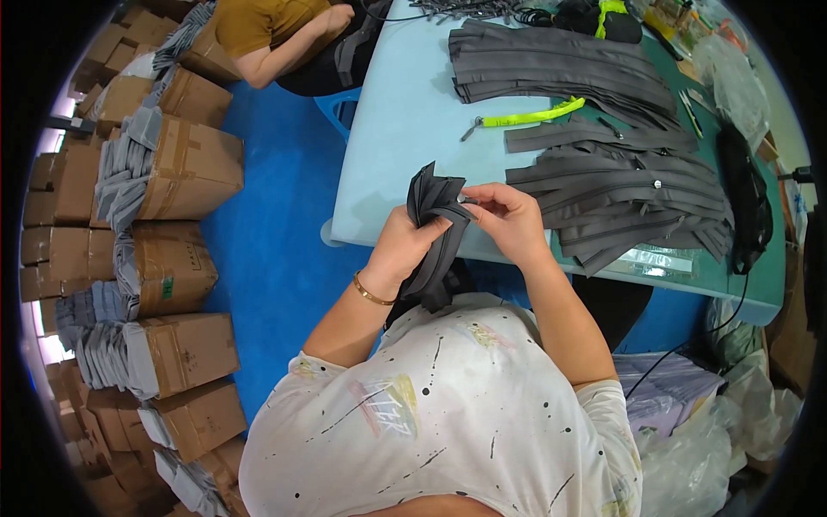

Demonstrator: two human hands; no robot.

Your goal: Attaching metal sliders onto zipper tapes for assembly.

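Note:
A folded bundle of dark grey zipper strips (441, 226) hangs from my left hand (403, 248), whose fingers are wrapped round it in front of my body. My right hand (513, 221) is closed in a pinch at the upper end of one strip. Between its thumb and fingertips a small, shiny zipper slider (463, 198) shows in part. Close by on the table, to the right of this hand, lies a fanned pile of zipper strips (637, 194) with a few loose sliders on top.
Farther back on the pale blue table (388, 129) are another zipper pile (551, 65), a neon yellow strap (534, 115) and small snips (692, 114). A co-worker (284, 43) sits at the far left. Cardboard boxes (196, 168) line the left; plastic bags (689, 470) lie lower right.

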